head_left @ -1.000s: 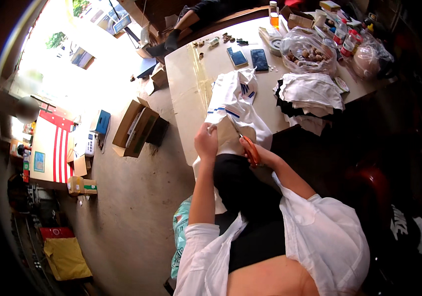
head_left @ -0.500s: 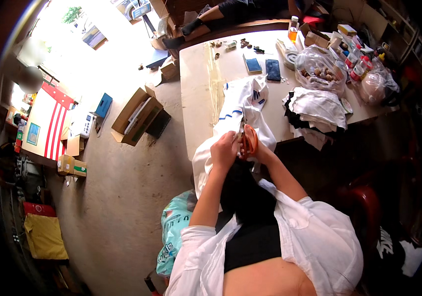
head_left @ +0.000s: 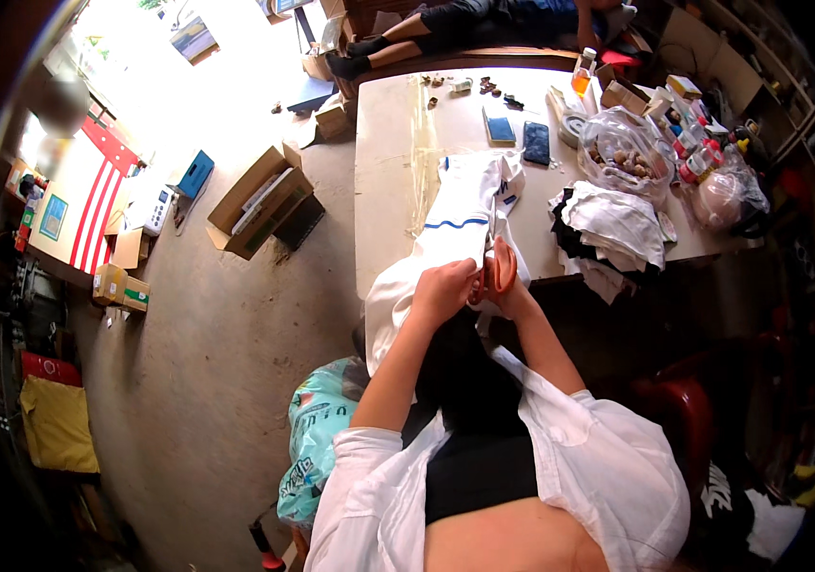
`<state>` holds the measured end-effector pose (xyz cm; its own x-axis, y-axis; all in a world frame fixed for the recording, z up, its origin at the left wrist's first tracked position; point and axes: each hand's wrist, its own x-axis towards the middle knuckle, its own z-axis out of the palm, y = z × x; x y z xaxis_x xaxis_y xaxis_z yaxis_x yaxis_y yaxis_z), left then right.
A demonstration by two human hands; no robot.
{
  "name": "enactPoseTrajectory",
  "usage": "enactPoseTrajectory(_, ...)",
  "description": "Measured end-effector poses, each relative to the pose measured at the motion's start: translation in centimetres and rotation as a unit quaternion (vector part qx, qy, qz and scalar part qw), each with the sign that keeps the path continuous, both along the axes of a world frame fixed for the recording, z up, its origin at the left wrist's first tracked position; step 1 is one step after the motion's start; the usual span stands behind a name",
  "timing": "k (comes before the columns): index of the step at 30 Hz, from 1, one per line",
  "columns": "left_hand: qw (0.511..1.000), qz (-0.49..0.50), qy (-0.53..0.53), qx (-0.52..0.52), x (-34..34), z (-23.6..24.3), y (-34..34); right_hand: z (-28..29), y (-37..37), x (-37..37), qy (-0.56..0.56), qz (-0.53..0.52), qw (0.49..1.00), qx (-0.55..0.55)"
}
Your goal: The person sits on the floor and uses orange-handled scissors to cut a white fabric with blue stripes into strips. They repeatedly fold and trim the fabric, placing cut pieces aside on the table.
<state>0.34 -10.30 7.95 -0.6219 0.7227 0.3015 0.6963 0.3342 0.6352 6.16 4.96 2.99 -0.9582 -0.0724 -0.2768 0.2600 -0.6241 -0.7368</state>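
A white cloth garment with blue trim (head_left: 452, 238) lies across the near edge of the table and hangs down toward my lap. My left hand (head_left: 445, 289) pinches the cloth close to the scissors. Orange-handled scissors (head_left: 501, 270) are in my right hand (head_left: 516, 300), their blades pointing away from me along the cloth. The handles hide part of my right fingers. How far the blades are apart is too small to tell.
On the pale table (head_left: 383, 133) are a dark phone (head_left: 536, 143), a blue booklet (head_left: 499, 128), folded white cloths (head_left: 617, 224) and a plastic bag (head_left: 625, 157). A teal bag (head_left: 317, 419) and an open carton (head_left: 259, 205) stand left. Someone's legs (head_left: 398, 43) stretch along a bench beyond.
My view has shifted slightly. The orange scissor handles have turned and sit a little further from my left hand. Both hands keep hold, and the cloth's upper part lies straighter.
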Motion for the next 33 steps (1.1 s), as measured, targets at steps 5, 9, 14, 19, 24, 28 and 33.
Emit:
enactPoseTrajectory(5,0.996,0.009,-0.092,-0.003,-0.2,0.4,-0.2,0.8,-1.6,0.4,-0.005,-0.127,0.98,0.151)
enactPoseTrajectory(9,0.979,0.105,-0.125,0.12,-3.3,-2.6,-0.7,-1.6,0.1,0.7,-0.059,-0.097,0.992,-0.06)
enactPoseTrajectory(14,0.952,0.305,-0.02,-0.02,-8.1,-8.5,-3.8,-1.2,0.4,1.7,-0.14,-0.131,0.979,-0.068)
enactPoseTrajectory(19,0.949,0.263,-0.141,-0.1,-9.2,-12.1,-4.7,-1.0,-0.6,1.7,-0.14,-0.127,0.981,-0.034)
enactPoseTrajectory(24,0.939,0.286,-0.191,-0.018,-8.7,-12.4,-4.4,-2.6,-0.7,1.6,-0.134,-0.125,0.982,-0.049)
enactPoseTrajectory(28,0.947,0.234,-0.208,0.069,-8.7,-11.0,-3.9,-2.1,-0.9,1.3,-0.123,-0.115,0.985,-0.034)
enactPoseTrajectory(33,0.94,0.288,-0.179,-0.033,-9.6,-12.0,-2.5,-3.9,-1.6,1.3,-0.102,-0.115,0.985,-0.081)
